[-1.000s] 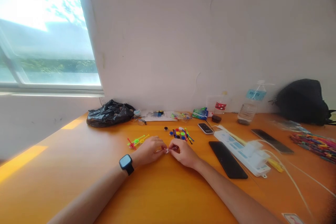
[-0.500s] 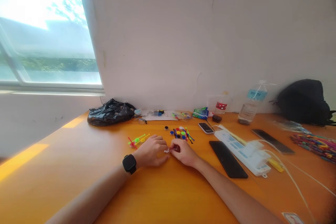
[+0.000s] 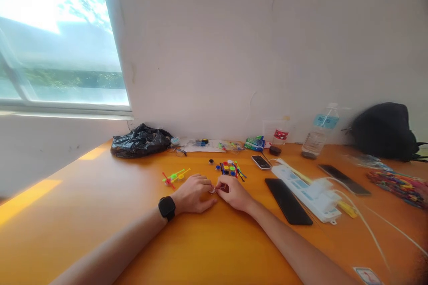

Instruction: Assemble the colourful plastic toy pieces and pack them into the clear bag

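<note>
Over the middle of the wooden table my two hands meet at the fingertips. My left hand [image 3: 194,193], with a black smartwatch [image 3: 166,208] on its wrist, has its fingers closed around a small white piece [image 3: 212,190]. My right hand [image 3: 236,193] pinches thumb and forefinger together right beside that piece; what sits in the pinch is too small to name. Beyond my left hand lie red, green and yellow plastic sticks [image 3: 173,177] with small discs. Behind my right hand is a group of coloured discs [image 3: 227,168] with thin sticks [image 3: 240,171] alongside. A black disc [image 3: 211,161] lies apart.
To the right lie a dark phone [image 3: 288,201], a white power strip [image 3: 301,189] with cables and a small black-and-white device [image 3: 261,162]. A water bottle [image 3: 315,136] and black bag [image 3: 384,131] stand farther back. A black plastic bag [image 3: 142,141] rests near the window.
Both hands stay almost in place, fingertips still together at the white piece, which looks slightly turned. The whole view has shifted a little.
</note>
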Motion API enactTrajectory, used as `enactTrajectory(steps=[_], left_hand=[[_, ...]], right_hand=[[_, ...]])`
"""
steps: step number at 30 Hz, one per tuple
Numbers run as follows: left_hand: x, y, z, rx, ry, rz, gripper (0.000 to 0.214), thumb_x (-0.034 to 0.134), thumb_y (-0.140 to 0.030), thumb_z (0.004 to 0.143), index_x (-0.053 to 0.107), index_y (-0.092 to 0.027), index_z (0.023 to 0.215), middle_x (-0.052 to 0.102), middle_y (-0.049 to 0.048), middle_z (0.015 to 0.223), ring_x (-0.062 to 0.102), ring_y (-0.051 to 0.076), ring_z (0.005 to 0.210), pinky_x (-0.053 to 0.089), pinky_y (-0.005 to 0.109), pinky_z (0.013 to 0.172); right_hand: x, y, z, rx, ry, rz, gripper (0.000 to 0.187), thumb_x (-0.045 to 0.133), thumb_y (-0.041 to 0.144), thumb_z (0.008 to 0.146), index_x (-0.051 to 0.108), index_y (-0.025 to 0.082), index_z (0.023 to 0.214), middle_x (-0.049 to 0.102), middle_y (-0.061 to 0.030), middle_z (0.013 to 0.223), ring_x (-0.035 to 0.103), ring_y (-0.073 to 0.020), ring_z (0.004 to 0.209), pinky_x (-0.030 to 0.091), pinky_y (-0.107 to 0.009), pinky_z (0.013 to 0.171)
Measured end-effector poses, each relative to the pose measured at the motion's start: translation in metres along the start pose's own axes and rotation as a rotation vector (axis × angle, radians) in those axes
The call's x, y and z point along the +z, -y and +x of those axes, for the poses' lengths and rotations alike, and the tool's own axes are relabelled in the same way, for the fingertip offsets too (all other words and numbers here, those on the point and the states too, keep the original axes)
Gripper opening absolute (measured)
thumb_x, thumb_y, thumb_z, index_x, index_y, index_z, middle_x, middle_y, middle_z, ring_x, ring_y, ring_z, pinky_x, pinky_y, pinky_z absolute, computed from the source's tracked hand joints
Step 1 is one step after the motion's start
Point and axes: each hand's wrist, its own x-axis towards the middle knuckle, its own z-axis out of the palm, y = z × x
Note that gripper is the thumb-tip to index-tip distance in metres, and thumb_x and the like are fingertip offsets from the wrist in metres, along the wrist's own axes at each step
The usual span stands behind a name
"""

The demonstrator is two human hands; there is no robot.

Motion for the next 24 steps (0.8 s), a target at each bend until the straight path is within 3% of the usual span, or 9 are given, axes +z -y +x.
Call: enactTrajectory(steps=[5,8,11,16,19,21,24], left_hand=[[0.000,-0.001,-0.001,-0.026,0.008,-0.025,0.020,0.061,-0.042,0.092,0.065,-0.023,0.089,0.070,0.0039,0.085,0.062,0.021,0.078,0.040,0.036,0.073],[-0.005,-0.003,0.000,-0.040,0.007,-0.031,0.020,0.063,-0.043,0.090,0.063,-0.023,0.093,0.070,0.0040,0.088,0.062,0.023,0.083,0.041,0.036,0.075],[-0.010,-0.007,0.000,-0.072,-0.015,-0.014,0.023,0.065,-0.044,0.088,0.063,-0.023,0.096,0.069,0.0050,0.091,0.061,0.024,0.087,0.042,0.037,0.078],[-0.015,-0.009,0.000,-0.158,-0.140,-0.015,0.038,0.056,-0.043,0.097,0.055,-0.023,0.129,0.069,0.0095,0.110,0.060,0.027,0.098,0.043,0.040,0.085],[-0.017,-0.006,-0.001,-0.203,-0.208,-0.013,0.033,0.047,-0.036,0.103,0.054,-0.023,0.132,0.068,0.0099,0.115,0.059,0.027,0.101,0.043,0.041,0.088],[-0.020,-0.006,-0.001,-0.206,-0.228,-0.012,0.033,0.045,-0.034,0.104,0.053,-0.023,0.134,0.067,0.0105,0.116,0.059,0.027,0.102,0.043,0.041,0.089],[-0.023,-0.008,-0.001,-0.166,-0.204,-0.022,0.034,0.045,-0.034,0.103,0.054,-0.023,0.135,0.067,0.0108,0.115,0.058,0.027,0.103,0.043,0.041,0.090]], right_hand=[[-0.006,0.007,-0.001,-0.002,0.018,-0.040,0.008,0.062,0.015,0.084,0.064,0.019,0.077,0.064,-0.0006,0.074,0.056,-0.0153,0.068,0.040,-0.026,0.062],[-0.019,0.014,-0.001,-0.016,-0.043,-0.093,0.005,0.063,0.020,0.087,0.068,0.020,0.087,0.070,-0.0037,0.089,0.061,-0.0190,0.083,0.045,-0.029,0.073],[-0.031,0.017,0.001,0.096,-0.105,-0.072,0.015,0.058,0.032,0.094,0.068,0.021,0.097,0.072,-0.0048,0.097,0.061,-0.0185,0.078,0.046,-0.031,0.072],[-0.031,0.024,-0.008,0.285,-0.122,0.087,0.030,0.055,0.048,0.095,0.065,0.022,0.104,0.071,-0.0076,0.107,0.059,-0.0163,0.067,0.043,-0.029,0.061],[-0.026,0.032,-0.018,0.432,-0.039,0.343,0.042,0.048,0.059,0.096,0.064,0.021,0.107,0.065,-0.0010,0.073,0.043,-0.0122,0.046,0.032,-0.026,0.047],[-0.028,0.037,-0.022,0.454,0.038,0.527,0.048,0.042,0.063,0.098,0.066,0.021,0.099,0.043,0.0069,0.050,0.027,-0.0109,0.040,0.022,-0.026,0.044],[-0.033,0.034,-0.022,0.400,-0.050,0.630,0.044,0.050,0.061,0.096,0.064,0.020,0.087,0.028,0.0094,0.048,0.023,-0.0103,0.044,0.018,-0.025,0.047]])
